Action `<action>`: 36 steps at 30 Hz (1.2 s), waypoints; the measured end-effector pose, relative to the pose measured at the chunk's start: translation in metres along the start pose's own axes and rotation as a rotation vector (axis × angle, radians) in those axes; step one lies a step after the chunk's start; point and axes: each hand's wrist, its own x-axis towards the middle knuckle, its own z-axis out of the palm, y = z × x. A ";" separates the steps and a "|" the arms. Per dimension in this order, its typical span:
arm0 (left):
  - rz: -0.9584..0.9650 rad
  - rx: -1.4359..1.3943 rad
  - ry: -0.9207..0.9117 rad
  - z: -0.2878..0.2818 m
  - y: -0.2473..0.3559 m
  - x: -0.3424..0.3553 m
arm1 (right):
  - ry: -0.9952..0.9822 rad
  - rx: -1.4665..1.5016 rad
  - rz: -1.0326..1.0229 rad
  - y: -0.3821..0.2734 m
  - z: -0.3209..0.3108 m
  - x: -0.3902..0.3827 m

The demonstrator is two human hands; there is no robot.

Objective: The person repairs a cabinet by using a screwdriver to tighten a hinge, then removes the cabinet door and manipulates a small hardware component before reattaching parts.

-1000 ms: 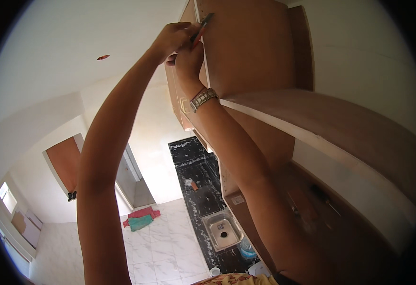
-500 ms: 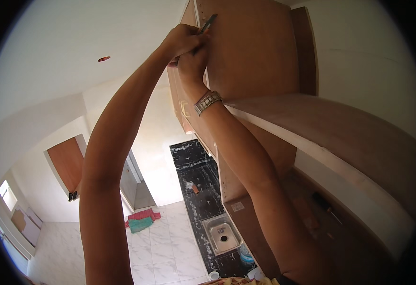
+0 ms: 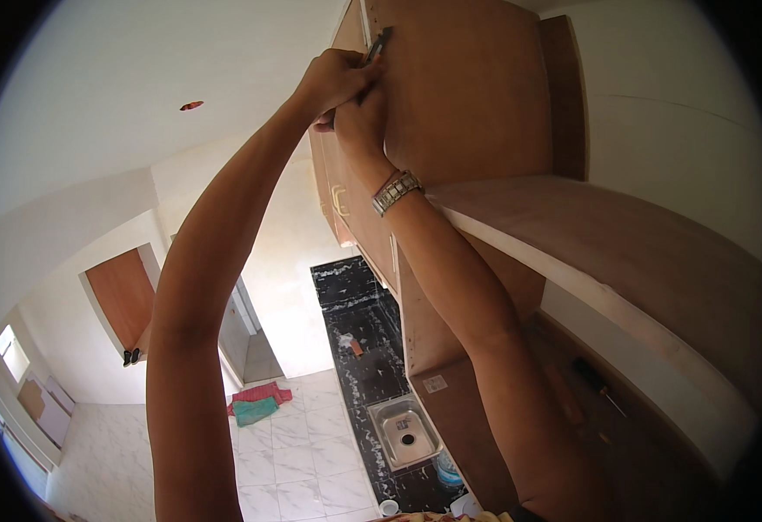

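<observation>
Both my arms reach up to the front edge of an open wooden cabinet. My left hand is closed around a thin dark hand tool, whose narrow tip sticks out above the fingers by the cabinet's side. Just below, my right hand is closed too, pressed against the left. A dark bit in line with the tool shows beside it, so both hands seem to grip the same tool. Fingers hide most of it, and its exact kind cannot be made out. A metal watch circles my right wrist.
A brown shelf with a pale front edge juts out at right. A screwdriver lies lower in the cabinet. Below are a black countertop, a steel sink and cloths on the tiled floor.
The right wrist and forearm have shifted slightly right. The tool's tip sits a little lower and further left; both hands stay closed together at the cabinet edge.
</observation>
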 end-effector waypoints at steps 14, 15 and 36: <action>0.008 -0.063 0.020 0.004 -0.003 -0.004 | 0.013 -0.035 -0.053 0.017 -0.006 0.002; 0.033 -0.089 0.034 0.005 -0.007 -0.004 | 0.022 -0.041 -0.050 0.017 -0.004 0.000; -0.008 -0.511 -0.111 -0.012 -0.010 -0.013 | 0.114 -0.516 -0.215 -0.018 -0.001 -0.032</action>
